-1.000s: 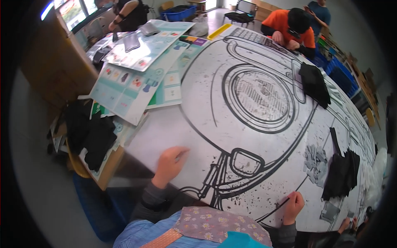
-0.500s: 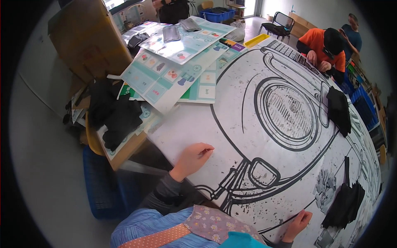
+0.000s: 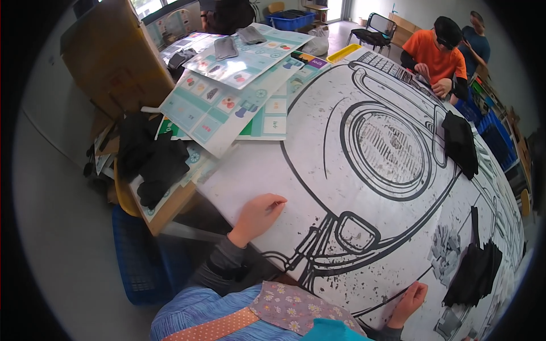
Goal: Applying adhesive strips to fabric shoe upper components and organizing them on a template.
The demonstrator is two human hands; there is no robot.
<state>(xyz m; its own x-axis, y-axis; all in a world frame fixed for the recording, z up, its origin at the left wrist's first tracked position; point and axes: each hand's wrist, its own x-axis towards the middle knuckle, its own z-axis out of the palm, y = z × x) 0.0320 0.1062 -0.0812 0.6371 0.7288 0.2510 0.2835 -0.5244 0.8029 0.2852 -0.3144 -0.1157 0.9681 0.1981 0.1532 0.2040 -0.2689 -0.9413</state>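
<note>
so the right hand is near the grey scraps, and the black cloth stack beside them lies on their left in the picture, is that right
Not quite: in the head view, the black cloth stack lies to the right of the grey scraps, not on their left. The right hand is near those scraps, as you say.
</note>
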